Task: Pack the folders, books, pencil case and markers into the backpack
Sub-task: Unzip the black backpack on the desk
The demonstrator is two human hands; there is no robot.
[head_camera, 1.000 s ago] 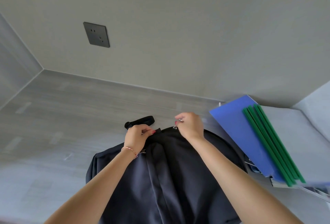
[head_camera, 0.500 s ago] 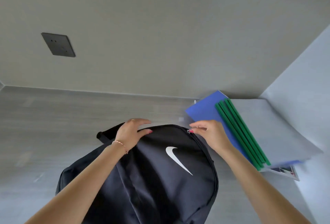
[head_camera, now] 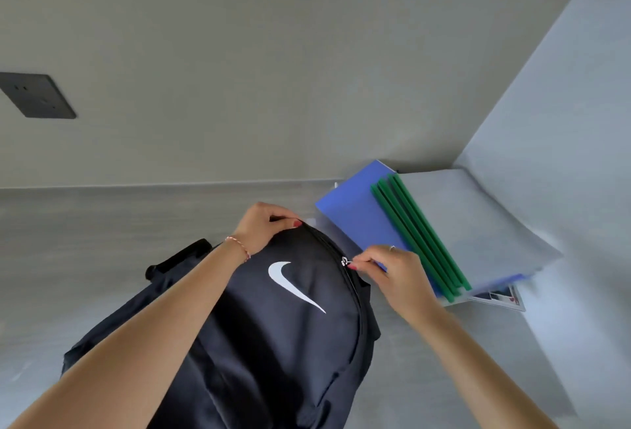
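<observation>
A black backpack [head_camera: 273, 333] with a white swoosh lies on the grey table, its top toward the wall. My left hand [head_camera: 264, 230] grips the fabric at the backpack's top edge. My right hand [head_camera: 392, 271] pinches the silver zipper pull [head_camera: 345, 261] on the right side of the zipper track. To the right lies a stack of folders: a blue folder [head_camera: 355, 220] under clear ones with green spines [head_camera: 420, 234]. A book or magazine [head_camera: 502, 299] peeks out beneath the stack. Pencil case and markers are out of sight.
A grey wall rises behind the table, with a dark socket plate [head_camera: 36, 95] at the left. A pale side wall [head_camera: 563, 121] closes the right side. The backpack's black handle strap [head_camera: 177, 258] sticks out at the left.
The view has swung right and downward. My right hand has drawn the zipper pull down along the backpack's right side. My left hand has shifted to grip the top edge.
</observation>
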